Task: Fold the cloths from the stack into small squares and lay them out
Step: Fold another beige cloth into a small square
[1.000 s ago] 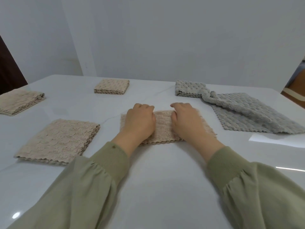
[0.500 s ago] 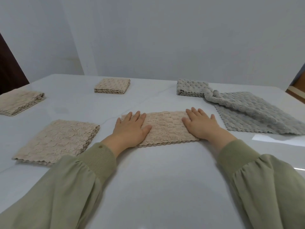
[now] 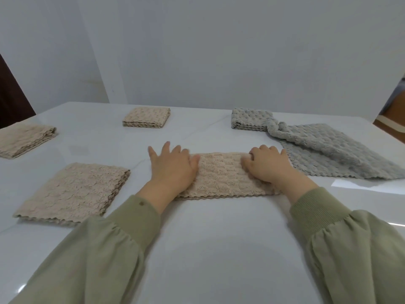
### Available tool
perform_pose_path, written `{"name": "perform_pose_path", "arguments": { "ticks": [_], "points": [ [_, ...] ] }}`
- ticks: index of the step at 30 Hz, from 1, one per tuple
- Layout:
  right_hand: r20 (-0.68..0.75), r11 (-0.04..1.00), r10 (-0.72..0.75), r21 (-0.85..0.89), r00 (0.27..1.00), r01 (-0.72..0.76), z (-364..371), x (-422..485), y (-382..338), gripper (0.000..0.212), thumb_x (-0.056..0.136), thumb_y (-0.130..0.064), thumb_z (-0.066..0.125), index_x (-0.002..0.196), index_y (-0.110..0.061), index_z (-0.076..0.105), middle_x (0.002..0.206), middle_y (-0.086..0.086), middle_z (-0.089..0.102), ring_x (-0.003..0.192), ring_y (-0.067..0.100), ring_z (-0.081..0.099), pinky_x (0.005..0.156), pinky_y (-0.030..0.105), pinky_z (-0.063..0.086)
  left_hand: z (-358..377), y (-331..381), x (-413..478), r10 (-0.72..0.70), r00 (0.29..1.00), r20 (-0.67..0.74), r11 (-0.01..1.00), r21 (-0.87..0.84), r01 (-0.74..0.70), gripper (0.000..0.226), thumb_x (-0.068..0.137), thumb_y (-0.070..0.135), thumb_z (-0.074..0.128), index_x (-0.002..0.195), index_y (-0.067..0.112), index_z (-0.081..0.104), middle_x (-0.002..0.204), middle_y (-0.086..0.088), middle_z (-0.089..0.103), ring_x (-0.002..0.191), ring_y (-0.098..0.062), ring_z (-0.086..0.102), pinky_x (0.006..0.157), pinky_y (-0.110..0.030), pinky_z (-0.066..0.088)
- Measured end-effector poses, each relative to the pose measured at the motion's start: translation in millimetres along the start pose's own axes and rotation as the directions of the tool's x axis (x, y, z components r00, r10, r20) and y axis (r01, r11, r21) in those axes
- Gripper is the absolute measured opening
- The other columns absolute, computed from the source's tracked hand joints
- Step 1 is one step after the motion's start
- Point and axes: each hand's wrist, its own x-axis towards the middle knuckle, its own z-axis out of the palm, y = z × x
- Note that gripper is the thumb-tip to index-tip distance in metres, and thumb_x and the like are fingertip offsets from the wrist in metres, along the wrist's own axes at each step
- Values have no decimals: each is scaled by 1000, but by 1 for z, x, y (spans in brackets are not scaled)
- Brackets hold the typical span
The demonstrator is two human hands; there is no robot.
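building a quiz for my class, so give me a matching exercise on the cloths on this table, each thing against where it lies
Things:
1 beige strip
2 loose grey cloth
3 small beige square
4 beige pile

Places:
a far centre
b front centre
c near left
d right side

Pairs: 1-b; 2-d; 3-a; 4-c

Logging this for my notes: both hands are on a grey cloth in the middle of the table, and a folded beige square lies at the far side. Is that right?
Not quite. The head view shows the left hand and right hand on a beige cloth, not a grey one; the grey cloths lie off to the right. The folded beige square does lie at the far side.
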Motion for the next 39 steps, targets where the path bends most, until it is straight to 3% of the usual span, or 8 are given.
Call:
{"name": "perform_pose_path", "arguments": {
  "ticks": [7,12,18,25,29,34,36,39],
  "points": [
    [-18,983,142,120,990,-139,4,9,14,53,90,-45,43,131,-12,49,134,14,44,126,35,34,104,46,31,21,49,0,208,965,158,974,-122,-190,65,93,62,14,150,32,6,159,2,1,145,-24,-7,114,-55,-4],
    [57,927,184,323,981,-192,-2,13,18,49,81,-43,58,121,-16,52,125,13,47,121,33,39,100,45,38,21,47,3,210,959,193,976,-104,-193,67,92,65,15,149,33,3,159,3,-1,145,-24,-7,114,-55,-3],
    [-106,729,173,682,979,-55,-9,9,16,16,79,-3,64,85,-11,51,72,-1,46,69,17,44,52,25,32,14,29,6,82,995,47,988,-131,-75,62,95,57,18,149,28,13,157,0,19,145,-25,5,112,-60,1],
    [-335,724,178,682,925,107,-6,3,7,23,81,2,56,93,-18,56,86,4,60,72,19,55,62,31,44,1,1,6,20,999,26,984,-179,-15,61,88,57,45,137,22,37,130,-3,51,120,-26,45,97,-42,37],
    [-411,773,161,618,897,144,-11,-1,5,31,83,5,50,105,-15,57,84,3,59,65,6,47,58,28,39,-25,-3,3,107,972,211,951,-307,-38,57,84,64,50,117,18,54,117,-2,59,105,-22,55,82,-33,44],
    [-572,792,72,531,817,302,-12,-6,-5,30,87,1,50,113,-10,59,100,7,66,90,21,57,79,29,43,-41,-15,-2,353,730,585,870,-492,-27,70,73,73,55,111,14,61,111,-6,67,104,-25,63,94,-46,49],
    [-663,823,50,451,747,345,-4,-5,-11,35,88,-4,56,123,-6,55,110,12,64,104,28,56,93,34,40,-43,-16,-3,322,749,579,899,-436,-49,70,76,72,51,114,14,60,113,-4,65,104,-25,61,88,-41,51],
    [-614,903,65,372,787,216,7,0,-3,51,90,-17,59,136,-5,41,131,14,52,123,31,44,106,39,29,-34,-16,1,130,913,388,948,-318,0,54,89,59,45,116,14,58,114,-1,60,96,-19,56,70,-27,46]
  ]
}}
